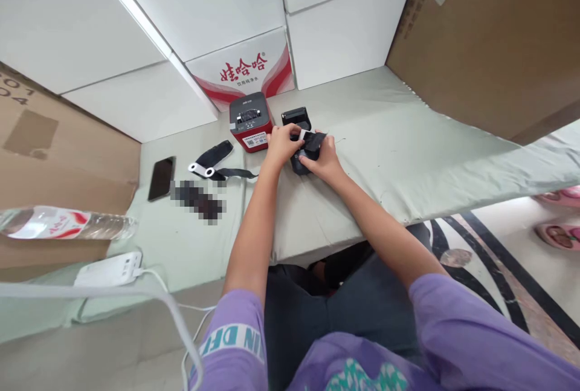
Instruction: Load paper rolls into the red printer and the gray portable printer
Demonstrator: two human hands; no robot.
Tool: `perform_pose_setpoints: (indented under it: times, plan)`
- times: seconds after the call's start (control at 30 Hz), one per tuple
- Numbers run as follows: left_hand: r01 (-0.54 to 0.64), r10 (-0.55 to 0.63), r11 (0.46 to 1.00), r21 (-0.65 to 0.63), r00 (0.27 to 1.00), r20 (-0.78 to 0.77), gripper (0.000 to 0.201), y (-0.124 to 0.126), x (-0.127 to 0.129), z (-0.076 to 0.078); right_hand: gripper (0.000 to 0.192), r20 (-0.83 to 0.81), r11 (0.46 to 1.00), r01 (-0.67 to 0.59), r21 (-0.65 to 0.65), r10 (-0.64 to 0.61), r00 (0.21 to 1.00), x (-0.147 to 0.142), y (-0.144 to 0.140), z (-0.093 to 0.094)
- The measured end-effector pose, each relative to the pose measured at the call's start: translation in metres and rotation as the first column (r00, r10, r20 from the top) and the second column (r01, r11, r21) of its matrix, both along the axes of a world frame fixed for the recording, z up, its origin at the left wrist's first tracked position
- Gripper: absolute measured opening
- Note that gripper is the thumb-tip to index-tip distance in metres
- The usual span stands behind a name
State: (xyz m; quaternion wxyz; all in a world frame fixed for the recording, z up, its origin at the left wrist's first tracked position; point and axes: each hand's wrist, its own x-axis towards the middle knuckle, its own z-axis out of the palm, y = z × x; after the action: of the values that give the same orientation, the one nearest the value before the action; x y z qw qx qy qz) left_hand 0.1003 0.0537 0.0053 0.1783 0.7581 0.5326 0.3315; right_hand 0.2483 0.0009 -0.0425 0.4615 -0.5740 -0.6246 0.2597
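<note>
A small black device (296,116) with its lid raised sits on the pale green cloth in front of me. Over its body lies a dark, glossy strip (315,140) with a white piece at its left end. My left hand (284,142) pinches at that white end with thumb and fingertips. From the other side, my right hand (325,164) grips the device, its thumb across the front and its fingers by the strip's right end. The fingers partly hide the inside of the device. Close to my left hand stands a red and black box-shaped machine (250,119).
Left of my arm lie black straps with white round-holed ends (202,170), a blurred dark item (199,199) and a phone (162,178). A white power bank (109,270) with a cable and a water bottle (67,223) are nearer. Cartons (493,34) flank the surface.
</note>
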Motion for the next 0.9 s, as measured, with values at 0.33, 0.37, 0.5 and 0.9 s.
perform_pose_setpoints:
  times: [0.33,0.37,0.5,0.9]
  plan:
    - [0.133,-0.148,0.982,0.134,0.983,0.109,0.031,-0.001,0.005,0.015,0.09,-0.044,0.999,0.004,0.036,-0.002,0.999,0.001,0.001,-0.002]
    - [0.159,-0.168,0.981,0.108,0.983,0.076,0.032,0.0,0.002,0.017,0.09,-0.042,0.999,0.0,0.046,0.002,0.999,0.002,0.001,-0.002]
    - [0.206,-0.207,0.978,0.025,0.977,0.055,0.028,-0.001,-0.006,0.019,0.092,-0.067,1.0,0.015,0.017,-0.014,0.998,0.001,-0.001,-0.002]
    - [0.055,-0.067,0.995,-0.086,0.987,-0.145,0.025,0.004,-0.01,-0.01,0.09,-0.096,1.0,0.012,0.007,-0.011,0.995,0.001,0.0,-0.001]
